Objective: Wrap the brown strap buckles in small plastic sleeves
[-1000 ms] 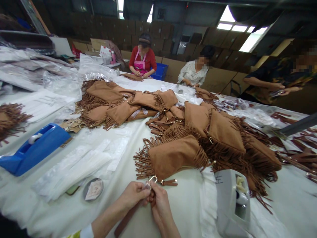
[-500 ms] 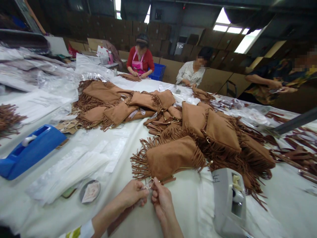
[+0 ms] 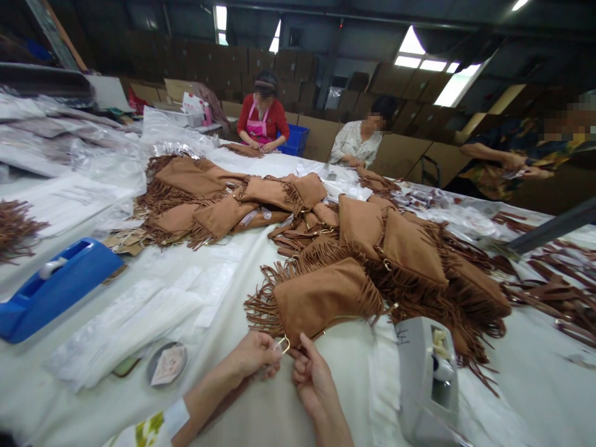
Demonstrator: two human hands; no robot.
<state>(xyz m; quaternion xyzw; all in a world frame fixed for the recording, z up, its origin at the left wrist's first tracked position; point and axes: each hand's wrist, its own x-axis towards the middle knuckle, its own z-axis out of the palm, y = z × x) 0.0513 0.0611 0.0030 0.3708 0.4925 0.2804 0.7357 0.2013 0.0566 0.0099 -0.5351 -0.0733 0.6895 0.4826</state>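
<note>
A brown fringed suede bag (image 3: 321, 298) lies in front of me, its lower edge close to both hands. My left hand (image 3: 261, 357) is closed on a gold-coloured metal clasp (image 3: 284, 345) with clear plastic wrap around it. A brown strap runs down from under that hand, partly hidden by the forearm. At the bag's lower corner is my right hand (image 3: 313, 375), its index finger and thumb close together and the other fingers curled. Whatever lies between those fingertips is too small to make out.
More fringed bags (image 3: 363, 226) are heaped beyond. A blue tape dispenser (image 3: 60, 285) stands left, a grey one (image 3: 426, 379) right. Clear plastic sleeves (image 3: 135, 316) and a small round dish (image 3: 179, 382) lie at left. Brown straps (image 3: 549, 285) lie right. Several people work across the table.
My hands have moved slightly apart. The right fingers have come off the metal clasp, which now sticks out from my left fingers alone.
</note>
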